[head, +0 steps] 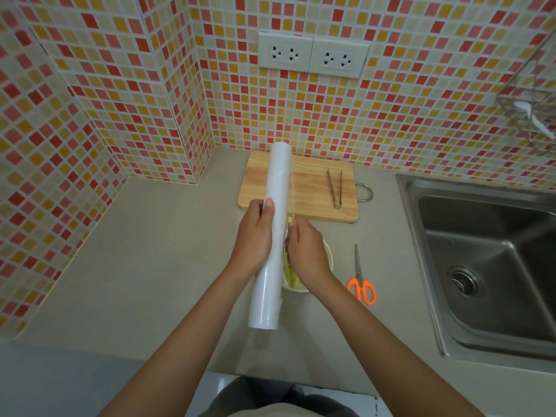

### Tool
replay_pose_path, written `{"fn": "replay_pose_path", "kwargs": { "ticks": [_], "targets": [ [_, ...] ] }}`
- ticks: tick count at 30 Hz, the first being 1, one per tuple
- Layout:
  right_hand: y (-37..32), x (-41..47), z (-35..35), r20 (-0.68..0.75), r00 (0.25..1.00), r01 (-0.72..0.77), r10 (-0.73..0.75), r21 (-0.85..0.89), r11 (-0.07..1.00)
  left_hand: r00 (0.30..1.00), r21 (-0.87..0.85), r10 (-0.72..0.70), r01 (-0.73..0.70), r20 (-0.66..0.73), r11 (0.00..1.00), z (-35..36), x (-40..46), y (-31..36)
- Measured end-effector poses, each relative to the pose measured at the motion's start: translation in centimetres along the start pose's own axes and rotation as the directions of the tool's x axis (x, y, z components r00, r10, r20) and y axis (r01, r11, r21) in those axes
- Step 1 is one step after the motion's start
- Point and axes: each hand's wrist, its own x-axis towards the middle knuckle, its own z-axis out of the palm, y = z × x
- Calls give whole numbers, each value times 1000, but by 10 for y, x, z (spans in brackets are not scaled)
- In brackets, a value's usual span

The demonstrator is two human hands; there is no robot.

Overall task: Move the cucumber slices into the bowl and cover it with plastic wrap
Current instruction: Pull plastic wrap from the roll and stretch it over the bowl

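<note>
Above the bowl [328, 256], both hands grip an unlabelled plastic wrap roll [275, 224].

I see a wall of red, orange and beige mosaic tiles [120, 85] with two white sockets [313, 54], a grey countertop [135, 266] and a steel sink [487, 266].

Bare forearms, dark grey trousers [258, 395]

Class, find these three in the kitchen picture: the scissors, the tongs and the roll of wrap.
scissors [359, 280]: head view, near the pivot above the orange handles.
tongs [334, 186]: head view, between its arms, on the board.
roll [276, 206]: head view, mid-tube above the left thumb.
</note>
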Motion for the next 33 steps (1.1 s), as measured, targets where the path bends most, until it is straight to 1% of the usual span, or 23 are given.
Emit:
{"fn": "replay_pose_path", "kwargs": {
  "ticks": [4,5,6,9,10,11,14,16,19,21,22,24,27,28,31,32,33],
  "targets": [
    [0,-2,-1,35,997,-75,70,164,984,1000,13,20,-20,-10,1000,-1,4,0],
    [-1,-5,0,49,995,-89,82,181,979,1000,21,21,-20,-15,1000,-1,4,0],
    [-1,-8,2,62,995,-89,80,169,982,1000,27,20,-19,-25,999,-1,5,0],
    [1,-13,6,75,997,-22,19,32,999,999,45,11,-9,-48,999,-4,10,1],
    [3,-12,5,69,997,-21,20,7,1000,999,43,5,-3,-49,999,-6,12,2],
    [3,-9,3,62,998,-35,34,13,999,999,37,1,1,-45,999,-7,13,2],
    [0,-12,-2,50,996,-82,76,132,988,999,14,10,-10,-33,1000,-8,17,5],
    [-2,-24,0,67,994,-94,85,141,986,999,6,17,-16,-47,1000,-8,21,6],
    [0,-40,8,108,994,-27,26,5,1000,996,28,32,-30,-81,999,-9,28,8],
    [1,-37,8,87,996,19,-8,-127,992,995,38,24,-21,-93,999,-10,33,7],
    [2,-34,6,76,997,20,-8,-160,987,995,19,6,-4,-97,1000,-10,35,7],
    [4,-30,3,60,998,6,1,-125,992,995,-15,-24,23,-98,1000,-11,39,7],
    [8,-36,4,47,999,-16,14,39,999,995,14,-23,24,-97,1000,-9,43,8],
    [9,-41,6,57,998,-7,5,40,999,995,15,-21,23,-100,1000,-8,44,9],
    [15,-51,11,71,997,48,-44,-56,997,993,-13,-36,35,-112,999,-9,47,10],
    [18,-52,10,59,998,39,-37,-39,998,992,-35,-52,48,-114,998,-11,48,9],
    [19,-51,8,49,999,13,-13,17,1000,991,-64,-70,63,-113,996,-12,48,8]
  ]
}}
